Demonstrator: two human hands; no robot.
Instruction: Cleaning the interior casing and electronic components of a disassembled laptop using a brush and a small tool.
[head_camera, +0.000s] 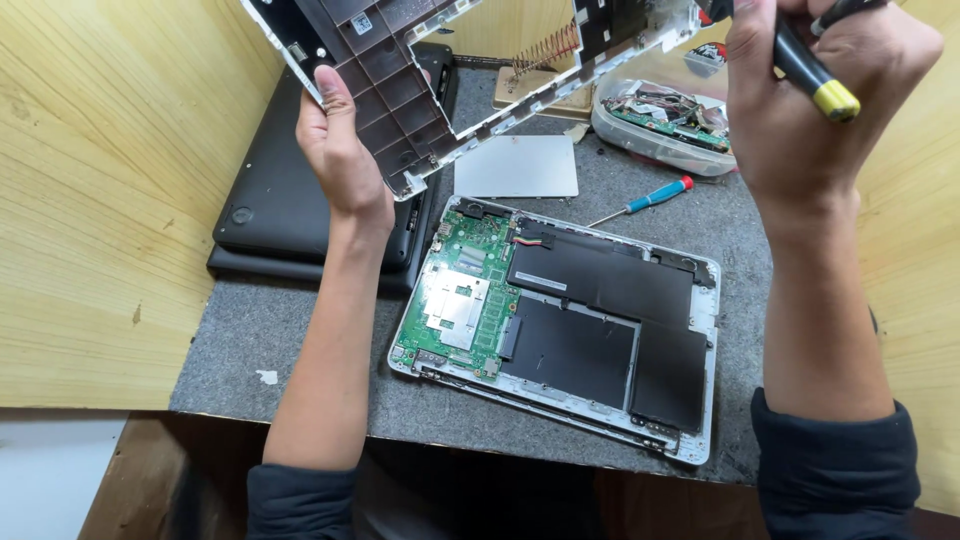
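We hold the white-edged plastic laptop cover panel (400, 60) aloft, its long axis running left to right above the opened silver laptop base (560, 320): left hand (345, 150) pinching its lower-left edge, right hand (810, 100) fisted around a black, yellow-tipped screwdriver (815, 75) at its right end.

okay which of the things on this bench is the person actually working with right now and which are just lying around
In hand:
left hand and right hand lifting the keyboard frame
black-and-yellow tool in the right hand
opened laptop base

Lying about:
blue screwdriver
parts tub
grey panel
black laptops
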